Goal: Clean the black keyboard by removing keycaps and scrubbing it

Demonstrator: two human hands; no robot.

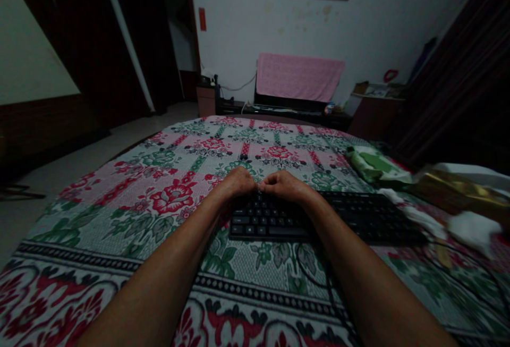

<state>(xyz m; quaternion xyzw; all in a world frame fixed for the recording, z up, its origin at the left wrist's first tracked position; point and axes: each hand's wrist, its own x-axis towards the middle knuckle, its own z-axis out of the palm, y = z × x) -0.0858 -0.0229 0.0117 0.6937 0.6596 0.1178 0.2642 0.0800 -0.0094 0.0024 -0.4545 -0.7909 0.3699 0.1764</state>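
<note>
A black keyboard [350, 219] lies on a bed covered by a red, green and white flowered spread [119, 214]. Both my forearms reach out over the spread. My left hand [237, 182] and my right hand [285, 185] sit side by side at the keyboard's far left edge, fingers curled down and meeting above the top key rows. The fingertips are hidden behind the knuckles, so what they pinch, if anything, does not show. A thin black cable [314, 278] runs from the keyboard toward me.
A green patterned bundle [376, 165] lies right of the keyboard, with a gold wrapper [458, 190] and white crumpled bits [470, 227] nearer the right edge. Past the bed stand a low cabinet with a pink cloth [298, 76] and a small side table [374, 105]. Bare floor lies left.
</note>
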